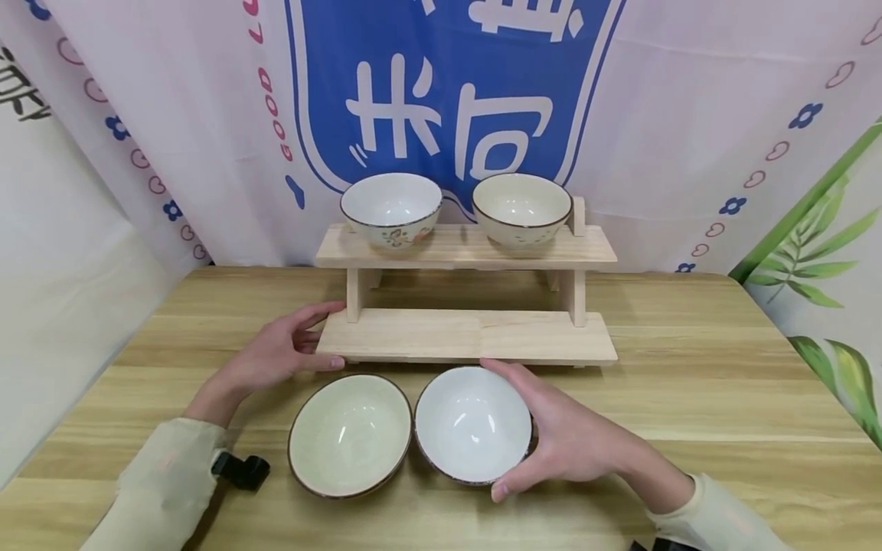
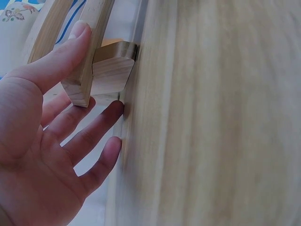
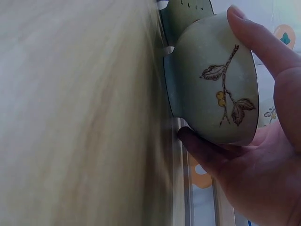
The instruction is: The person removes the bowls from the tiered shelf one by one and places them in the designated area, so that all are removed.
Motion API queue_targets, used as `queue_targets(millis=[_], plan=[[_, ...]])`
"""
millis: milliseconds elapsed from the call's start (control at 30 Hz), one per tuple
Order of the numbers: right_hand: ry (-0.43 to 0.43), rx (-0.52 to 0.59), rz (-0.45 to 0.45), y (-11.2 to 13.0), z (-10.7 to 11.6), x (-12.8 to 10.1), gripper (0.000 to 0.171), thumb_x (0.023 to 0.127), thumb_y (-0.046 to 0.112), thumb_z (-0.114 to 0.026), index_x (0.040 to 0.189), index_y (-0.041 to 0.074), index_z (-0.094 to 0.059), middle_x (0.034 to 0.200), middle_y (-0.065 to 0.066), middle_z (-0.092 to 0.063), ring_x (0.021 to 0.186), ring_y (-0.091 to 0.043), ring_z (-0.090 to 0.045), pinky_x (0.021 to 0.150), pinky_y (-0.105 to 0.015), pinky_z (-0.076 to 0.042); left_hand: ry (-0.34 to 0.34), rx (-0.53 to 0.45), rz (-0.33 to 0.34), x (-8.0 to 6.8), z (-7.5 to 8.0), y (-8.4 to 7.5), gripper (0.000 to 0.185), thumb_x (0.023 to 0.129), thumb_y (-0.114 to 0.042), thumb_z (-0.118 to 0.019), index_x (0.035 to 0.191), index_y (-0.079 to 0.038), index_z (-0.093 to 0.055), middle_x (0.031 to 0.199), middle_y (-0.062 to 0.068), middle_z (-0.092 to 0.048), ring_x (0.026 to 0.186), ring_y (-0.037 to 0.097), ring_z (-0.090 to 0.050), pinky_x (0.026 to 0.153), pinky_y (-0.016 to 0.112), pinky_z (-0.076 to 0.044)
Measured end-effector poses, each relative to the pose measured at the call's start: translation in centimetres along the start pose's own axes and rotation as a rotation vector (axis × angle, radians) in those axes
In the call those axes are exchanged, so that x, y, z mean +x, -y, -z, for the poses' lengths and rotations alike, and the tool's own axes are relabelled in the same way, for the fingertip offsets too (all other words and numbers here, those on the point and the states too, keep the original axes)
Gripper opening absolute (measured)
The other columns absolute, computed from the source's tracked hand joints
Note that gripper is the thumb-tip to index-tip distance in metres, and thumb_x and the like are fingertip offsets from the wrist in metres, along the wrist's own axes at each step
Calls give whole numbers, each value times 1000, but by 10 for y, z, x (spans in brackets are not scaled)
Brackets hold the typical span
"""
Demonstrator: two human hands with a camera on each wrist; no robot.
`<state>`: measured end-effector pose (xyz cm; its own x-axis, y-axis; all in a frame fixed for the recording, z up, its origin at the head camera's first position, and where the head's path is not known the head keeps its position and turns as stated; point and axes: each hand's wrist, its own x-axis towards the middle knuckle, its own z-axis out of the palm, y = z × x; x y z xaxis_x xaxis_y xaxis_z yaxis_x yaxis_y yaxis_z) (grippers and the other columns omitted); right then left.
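Note:
My left hand (image 1: pixel 279 348) is at the left end of a two-tier wooden shelf (image 1: pixel 400 337). Its thumb lies along the front edge of the lower board (image 2: pixel 77 89), with the fingers spread round the end. On the right, my right hand (image 1: pixel 565 436) holds a white bowl (image 1: pixel 472 425) by its side, thumb at the near rim and fingers round the far side. A leafy branch with yellow berries decorates that bowl's outside (image 3: pixel 216 80). Beside it, close to its rim, sits a pale green bowl (image 1: pixel 350 436) with a brown rim.
On the shelf's upper board stand a white flower-patterned bowl (image 1: pixel 391 203) at left and a cream bowl (image 1: pixel 521 210) at right. Behind the wood-grain table (image 1: pixel 696 383) hangs a printed curtain (image 1: pixel 661 138). A black strap piece (image 1: pixel 241 471) is on my left wrist.

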<state>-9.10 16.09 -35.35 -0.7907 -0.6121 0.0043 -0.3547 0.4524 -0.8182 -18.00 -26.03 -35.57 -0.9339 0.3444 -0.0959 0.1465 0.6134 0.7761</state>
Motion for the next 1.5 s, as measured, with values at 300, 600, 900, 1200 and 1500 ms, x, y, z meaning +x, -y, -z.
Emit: queue_targets(millis=[300,600,900,1200,1500], plan=[[22,-1,-1,-2,1,1,135,65,43,-105,170,17,-24,165,-8,-42,143,-32,-53,117,-68,-41,4,-19,-8,2,-1,2,92,92,-34,-88,168,-24,-37,159,24,-55,139,43,-62,108,51,-55],[21,-24,-4,-5,3,1,134,66,46,-104,170,21,-23,166,-9,-39,143,-35,-52,115,-70,-41,10,-16,-10,7,1,0,92,92,-34,-88,168,-25,-37,160,22,-54,140,43,-62,110,53,-54],[1,-27,18,-1,5,3,131,65,45,-104,169,21,-29,161,-1,-45,140,-25,-56,116,-62,-45,13,-34,-7,6,1,1,92,92,-32,-88,168,-24,-37,160,23,-54,140,43,-62,107,48,-55],[-117,41,152,7,22,2,108,72,29,-103,162,15,-44,160,-9,-49,143,-32,-56,117,-42,-51,10,-14,0,2,1,2,93,91,-36,-88,168,-24,-36,163,23,-50,141,45,-61,109,54,-54],[-294,54,182,10,47,6,107,74,10,-100,162,13,-39,160,-11,-49,146,-35,-53,120,-39,-48,6,-11,-1,4,0,2,93,91,-36,-88,168,-24,-37,162,24,-51,141,45,-61,109,55,-55]])
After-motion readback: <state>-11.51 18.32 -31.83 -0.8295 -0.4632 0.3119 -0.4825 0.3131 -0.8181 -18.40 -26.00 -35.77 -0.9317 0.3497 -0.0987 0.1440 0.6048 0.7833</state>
